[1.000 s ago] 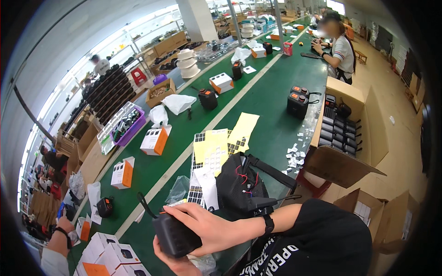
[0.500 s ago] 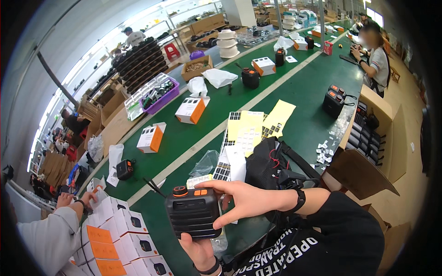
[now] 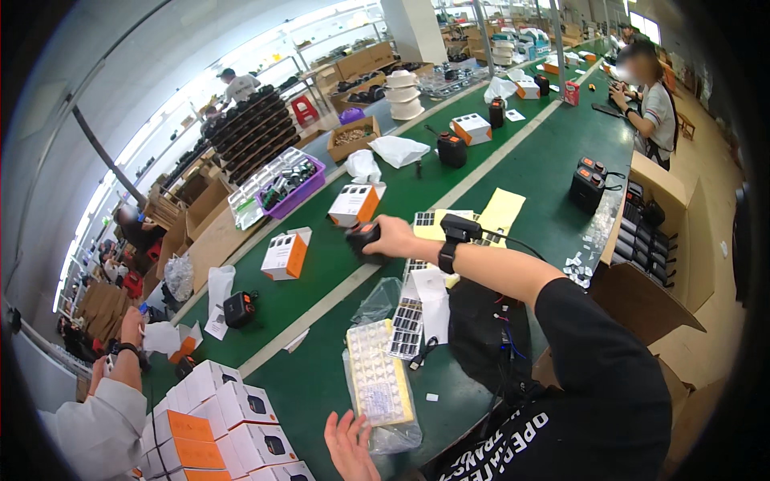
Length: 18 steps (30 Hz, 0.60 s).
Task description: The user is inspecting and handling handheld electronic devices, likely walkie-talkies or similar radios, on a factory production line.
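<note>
Two hands apart: right hand [image 3: 391,236] fingers wrapped around small black device [image 3: 362,239], left hand [image 3: 350,445] fingers spread beside blister tray [image 3: 378,374] on green table [image 3: 321,377].

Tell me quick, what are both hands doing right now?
Left hand: open, empty, beside the white blister tray.
Right hand: closed on a small black device.

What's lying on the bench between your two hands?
In the head view, between the left hand and the right hand holding a black device lie a bagged yellow-edged tray and a crumpled clear bag.
</note>
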Each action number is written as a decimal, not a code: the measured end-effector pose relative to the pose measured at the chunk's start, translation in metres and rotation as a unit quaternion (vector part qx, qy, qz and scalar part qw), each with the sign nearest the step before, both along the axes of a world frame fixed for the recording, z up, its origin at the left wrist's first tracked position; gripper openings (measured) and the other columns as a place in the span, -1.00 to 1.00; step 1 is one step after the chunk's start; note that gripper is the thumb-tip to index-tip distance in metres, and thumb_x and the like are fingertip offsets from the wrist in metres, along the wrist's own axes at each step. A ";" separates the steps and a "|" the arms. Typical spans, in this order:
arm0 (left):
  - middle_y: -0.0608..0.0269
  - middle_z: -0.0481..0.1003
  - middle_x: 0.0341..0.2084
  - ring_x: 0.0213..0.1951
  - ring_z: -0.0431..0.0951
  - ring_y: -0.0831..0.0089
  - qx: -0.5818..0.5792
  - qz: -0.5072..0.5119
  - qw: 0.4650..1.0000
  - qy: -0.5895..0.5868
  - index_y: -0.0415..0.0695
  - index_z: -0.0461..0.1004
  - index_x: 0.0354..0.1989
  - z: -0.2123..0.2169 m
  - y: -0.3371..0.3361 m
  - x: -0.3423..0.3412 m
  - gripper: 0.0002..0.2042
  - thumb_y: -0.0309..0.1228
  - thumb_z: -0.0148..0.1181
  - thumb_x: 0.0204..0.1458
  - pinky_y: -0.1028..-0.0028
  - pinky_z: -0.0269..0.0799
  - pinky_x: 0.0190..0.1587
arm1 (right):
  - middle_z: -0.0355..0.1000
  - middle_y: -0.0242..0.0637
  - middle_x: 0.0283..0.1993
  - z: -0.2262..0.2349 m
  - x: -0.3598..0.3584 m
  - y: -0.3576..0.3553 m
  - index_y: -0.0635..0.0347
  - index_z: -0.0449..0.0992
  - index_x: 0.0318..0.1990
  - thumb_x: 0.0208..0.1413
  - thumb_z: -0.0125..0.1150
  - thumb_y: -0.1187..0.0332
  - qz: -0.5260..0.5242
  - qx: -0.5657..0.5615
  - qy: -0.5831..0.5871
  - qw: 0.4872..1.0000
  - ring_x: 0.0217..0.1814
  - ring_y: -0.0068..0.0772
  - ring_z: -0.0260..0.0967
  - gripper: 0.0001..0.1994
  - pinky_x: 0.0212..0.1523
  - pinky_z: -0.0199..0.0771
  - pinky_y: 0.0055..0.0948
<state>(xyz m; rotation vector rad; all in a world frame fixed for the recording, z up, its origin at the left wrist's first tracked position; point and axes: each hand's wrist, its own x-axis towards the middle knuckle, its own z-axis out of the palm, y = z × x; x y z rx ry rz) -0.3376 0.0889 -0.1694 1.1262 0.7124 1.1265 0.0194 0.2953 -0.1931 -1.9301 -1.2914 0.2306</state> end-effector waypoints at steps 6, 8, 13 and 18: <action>-0.08 0.26 0.00 -0.01 0.34 0.17 -0.061 0.121 0.991 0.005 -0.30 0.07 0.14 -0.044 -0.005 -0.036 -0.61 -0.38 -0.16 0.17 0.32 0.28 0.04 | 0.24 0.13 -0.02 -0.027 0.029 0.053 0.33 0.17 -0.08 -0.27 0.35 0.31 -0.139 -0.006 -0.032 0.990 -0.14 0.14 0.34 -0.41 -0.13 0.39 -0.16; -0.05 0.29 -0.03 -0.05 0.37 0.20 -0.055 0.197 0.977 0.060 -0.30 0.12 0.11 -0.060 -0.005 -0.042 -0.62 -0.38 -0.12 0.16 0.34 0.31 0.01 | 0.02 0.09 0.11 -0.026 0.014 0.062 0.30 0.10 0.04 -0.25 0.29 0.44 -0.134 0.054 -0.107 0.984 -0.03 0.12 0.28 -0.36 -0.10 0.41 -0.21; 0.12 0.40 -0.20 -0.24 0.44 0.39 -0.053 0.329 0.938 0.100 -0.29 0.29 -0.08 -0.087 0.005 -0.046 -0.76 -0.42 -0.04 0.14 0.44 0.38 -0.14 | 0.20 0.08 -0.03 -0.019 -0.070 0.096 0.33 0.22 -0.06 -0.24 0.22 0.43 0.068 0.122 -0.150 0.979 -0.06 0.05 0.30 -0.50 -0.15 0.42 -0.20; 0.18 0.43 -0.28 -0.30 0.45 0.47 -0.012 0.288 0.946 0.145 -0.30 0.36 -0.18 -0.093 0.012 -0.041 -0.84 -0.50 0.02 0.09 0.53 0.36 -0.21 | 0.45 -0.06 -0.53 -0.016 -0.179 0.160 0.33 0.50 -0.56 -0.22 0.28 0.11 0.237 -0.085 -0.072 0.965 -0.38 -0.14 0.45 -0.63 -0.29 0.44 -0.25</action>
